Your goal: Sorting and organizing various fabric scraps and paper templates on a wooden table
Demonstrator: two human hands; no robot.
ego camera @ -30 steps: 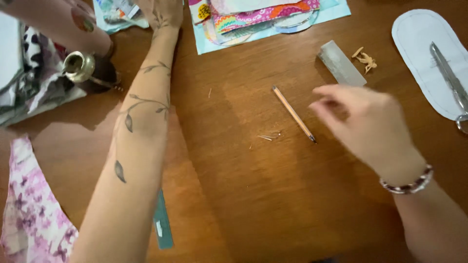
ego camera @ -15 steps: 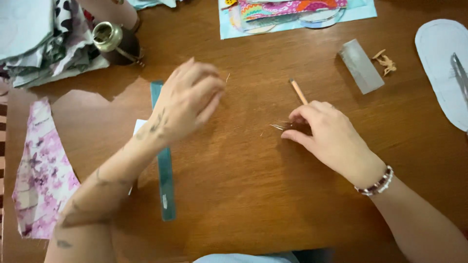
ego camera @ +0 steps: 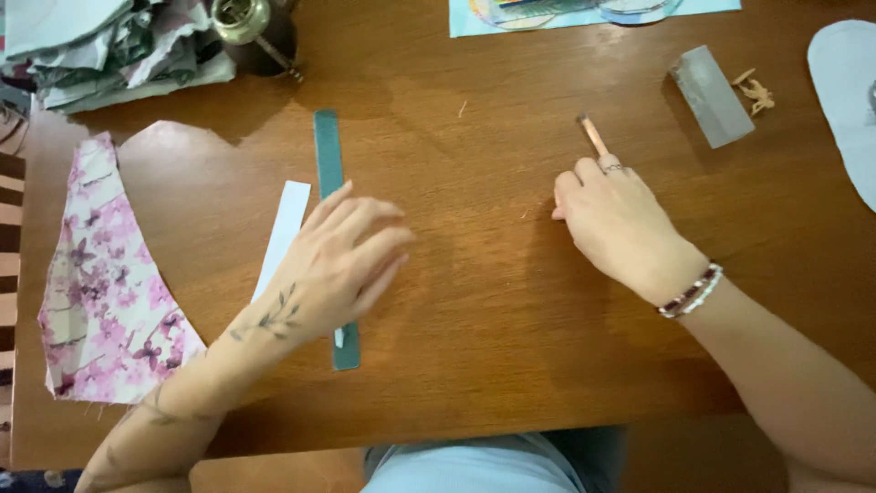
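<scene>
A teal ruler (ego camera: 330, 183) near the table's (ego camera: 474, 347) left-middle is being pinned under the flat, open left hand (ego camera: 333, 265) (nothing gripped), while a pencil (ego camera: 593, 135) is loosely pinched in the curled right hand (ego camera: 620, 224), so lining-up probably comes next.

green ruler (ego camera: 329, 155): middle covered by the left hand (ego camera: 333, 265)
pencil (ego camera: 593, 134): lower end hidden — under the right hand (ego camera: 616, 224)
</scene>
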